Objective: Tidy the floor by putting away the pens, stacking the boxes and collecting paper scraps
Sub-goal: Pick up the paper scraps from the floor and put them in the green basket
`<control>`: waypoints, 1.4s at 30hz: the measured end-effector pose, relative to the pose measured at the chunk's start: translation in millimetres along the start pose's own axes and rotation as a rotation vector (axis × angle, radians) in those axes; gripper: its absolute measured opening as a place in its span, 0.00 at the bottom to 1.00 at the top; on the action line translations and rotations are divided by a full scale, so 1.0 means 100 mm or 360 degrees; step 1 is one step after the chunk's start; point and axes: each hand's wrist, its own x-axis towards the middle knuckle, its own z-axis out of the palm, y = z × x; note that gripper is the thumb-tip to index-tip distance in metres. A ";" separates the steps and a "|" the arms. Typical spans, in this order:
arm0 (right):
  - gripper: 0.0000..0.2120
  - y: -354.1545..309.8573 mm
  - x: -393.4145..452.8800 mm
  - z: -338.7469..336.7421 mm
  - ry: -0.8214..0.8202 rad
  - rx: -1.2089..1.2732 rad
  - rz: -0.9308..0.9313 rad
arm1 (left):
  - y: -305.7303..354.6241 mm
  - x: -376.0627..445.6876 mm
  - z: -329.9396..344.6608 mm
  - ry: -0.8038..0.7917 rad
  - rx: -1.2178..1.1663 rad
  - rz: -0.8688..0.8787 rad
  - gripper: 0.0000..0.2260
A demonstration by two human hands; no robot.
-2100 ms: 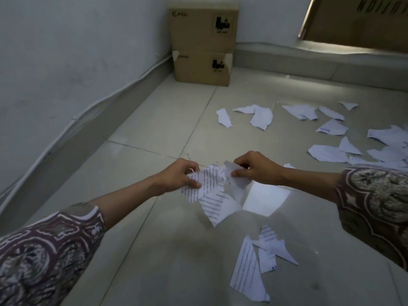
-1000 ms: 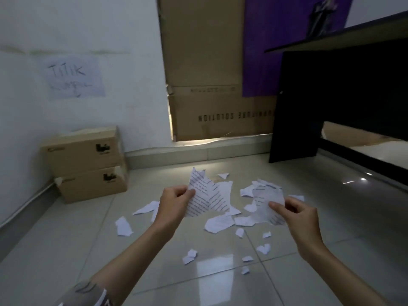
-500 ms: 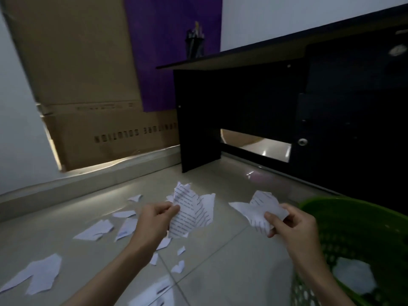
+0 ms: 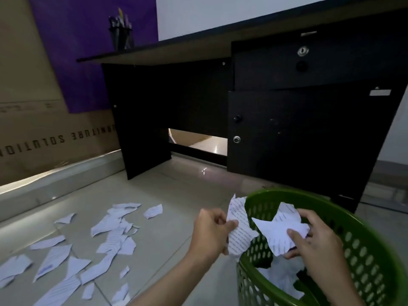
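Two handfuls of torn paper arriving at the green basket (image 4: 362, 219).

Each of the hands is pinching lined scraps: the left hand (image 4: 212, 234) grips a bunch (image 4: 239, 230) just outside the basket's near rim, while the right hand (image 4: 315, 241) holds another bunch (image 4: 280, 230) over the opening, above paper already lying inside. To do this well, I'd judge the left hand should cross fully over the rim before either grip loosens, and both should let go low so the light pieces don't drift out. Many scraps (image 4: 106, 241) are scattered on the floor (image 4: 167, 195) to the left, well apart from the basket. A dark desk (image 4: 287, 120) stands close behind; on its surface a cup of pens (image 4: 121, 33) sits. Nothing blocks the drop except the rim itself.
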 end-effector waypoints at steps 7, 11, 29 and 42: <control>0.19 0.15 0.03 -0.06 -0.0006 -0.0014 0.0179 | -0.05 0.16 0.28 -0.0241 -0.0085 0.0037 0.08; 0.23 0.14 0.04 -0.01 -0.0036 -0.0141 0.0178 | -0.08 0.28 0.33 -0.0361 -0.0053 0.0052 0.06; 0.16 -0.08 -0.07 0.18 -0.0123 -0.0370 -0.0115 | -0.06 0.26 -0.21 -0.0338 -0.0379 0.0291 0.01; 0.05 -0.69 -1.43 1.66 -0.0653 0.0374 -0.0366 | -1.24 -0.78 -2.17 -0.0012 -0.0006 0.0060 0.02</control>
